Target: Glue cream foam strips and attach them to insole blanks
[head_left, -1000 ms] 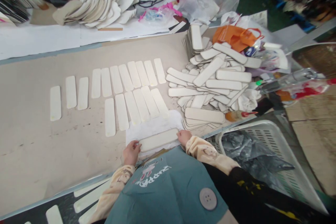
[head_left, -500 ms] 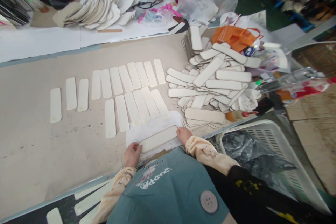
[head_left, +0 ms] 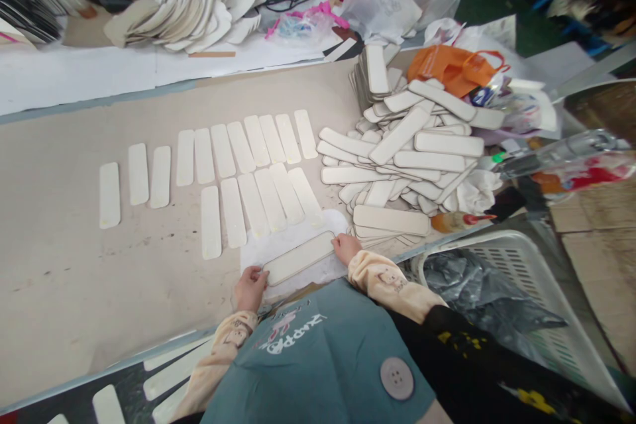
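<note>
A long pale strip with rounded ends and a dark edge (head_left: 299,258) lies slantwise over a white paper sheet (head_left: 325,271) at the table's near edge. My left hand (head_left: 250,288) pinches its left end, fingers closed. At its right end, my right hand (head_left: 346,248) grips the tip between closed fingers. Beyond the sheet, cream strips (head_left: 211,222) lie in two uneven rows. To the right rises a heap of pale dark-edged strips (head_left: 422,146), with a smaller stack (head_left: 391,220) close to my right hand.
A glue-like bottle with a red tip (head_left: 460,221) lies by the small stack. At the right stands a white basket (head_left: 546,278) with dark plastic. An orange bag (head_left: 450,69) sits behind the heap. Curved white pieces (head_left: 199,10) cover the back table.
Both hands keep hold of the strip and have barely moved. The whole view has shifted slightly.
</note>
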Demonstrator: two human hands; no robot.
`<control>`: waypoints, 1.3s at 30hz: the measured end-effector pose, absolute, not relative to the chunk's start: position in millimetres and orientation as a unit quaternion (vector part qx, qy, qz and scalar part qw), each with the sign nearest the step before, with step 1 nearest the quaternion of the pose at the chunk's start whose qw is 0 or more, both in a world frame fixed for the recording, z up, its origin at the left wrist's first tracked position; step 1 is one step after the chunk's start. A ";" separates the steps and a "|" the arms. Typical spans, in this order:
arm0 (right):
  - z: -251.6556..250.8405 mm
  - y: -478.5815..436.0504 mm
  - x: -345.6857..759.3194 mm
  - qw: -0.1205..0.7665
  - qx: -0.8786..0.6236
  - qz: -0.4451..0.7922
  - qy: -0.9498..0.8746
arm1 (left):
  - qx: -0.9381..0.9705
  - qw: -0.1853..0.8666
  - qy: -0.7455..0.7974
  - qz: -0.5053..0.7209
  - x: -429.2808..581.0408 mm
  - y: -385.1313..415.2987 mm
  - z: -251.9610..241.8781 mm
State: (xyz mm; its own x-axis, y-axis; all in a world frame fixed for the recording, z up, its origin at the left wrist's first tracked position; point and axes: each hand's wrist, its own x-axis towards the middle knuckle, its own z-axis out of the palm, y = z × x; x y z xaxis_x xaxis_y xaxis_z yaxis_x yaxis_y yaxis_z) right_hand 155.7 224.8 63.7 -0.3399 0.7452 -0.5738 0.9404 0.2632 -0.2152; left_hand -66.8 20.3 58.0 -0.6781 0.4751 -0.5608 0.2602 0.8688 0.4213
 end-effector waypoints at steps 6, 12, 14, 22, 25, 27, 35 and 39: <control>63.2 226.7 153.3 0.191 0.541 -0.259 0.777 | 0.194 0.351 0.901 0.166 -67.0 21.3 58.2; 64.2 228.6 152.3 0.208 0.528 -0.258 0.782 | 0.175 0.362 0.898 0.177 -67.7 21.2 57.3; 65.4 229.3 151.8 0.212 0.524 -0.258 0.784 | 0.167 0.372 0.895 0.182 -68.9 21.9 57.0; 71.7 231.4 149.9 0.225 0.514 -0.247 0.790 | 0.154 0.405 0.883 0.183 -75.8 23.7 49.4; 76.0 232.3 150.3 0.236 0.516 -0.243 0.787 | 0.155 0.406 0.883 0.180 -75.5 23.7 50.8; 78.9 232.6 150.9 0.242 0.516 -0.241 0.785 | 0.155 0.404 0.884 0.176 -74.8 24.3 53.1; 79.2 232.9 148.6 0.261 0.517 -0.241 0.778 | 0.190 0.392 0.887 0.155 -75.8 26.6 59.8; 78.9 237.8 146.6 0.274 0.508 -0.238 0.781 | 0.197 0.386 0.889 0.148 -75.2 26.0 59.8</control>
